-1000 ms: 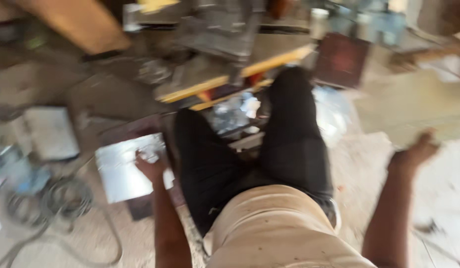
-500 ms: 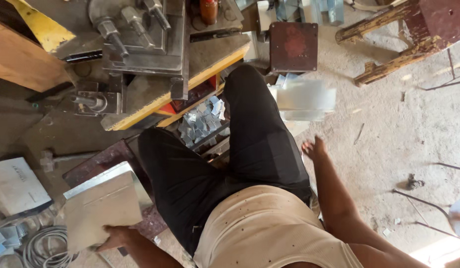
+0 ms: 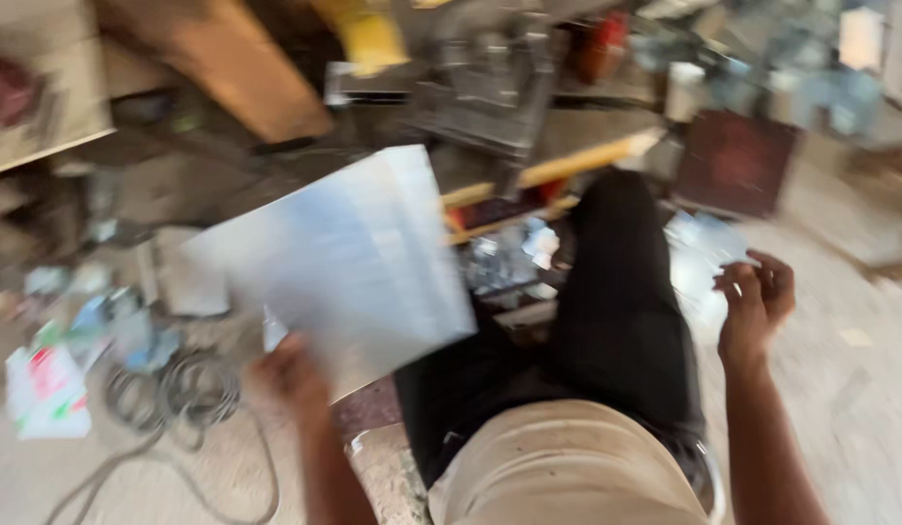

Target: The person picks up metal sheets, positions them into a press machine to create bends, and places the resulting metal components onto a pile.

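I sit on the floor with my legs in dark trousers stretched ahead. My left hand (image 3: 290, 379) grips the lower edge of a flat shiny metal sheet (image 3: 353, 258) and holds it up, tilted, in front of me. My right hand (image 3: 757, 301) hangs free to the right of my knee, fingers loosely curled, holding nothing. The view is blurred by motion.
A metal machine with a yellow bar (image 3: 538, 170) stands ahead. Coiled cable (image 3: 174, 389) and small packets (image 3: 47, 389) lie on the floor at left. A dark red square block (image 3: 738, 160) and shiny offcuts (image 3: 699, 253) sit at right. A wooden plank (image 3: 227, 68) leans at the back left.
My left hand has lifted the metal sheet from the floor at my left up in front of me. My right hand has risen a little beside my knee.
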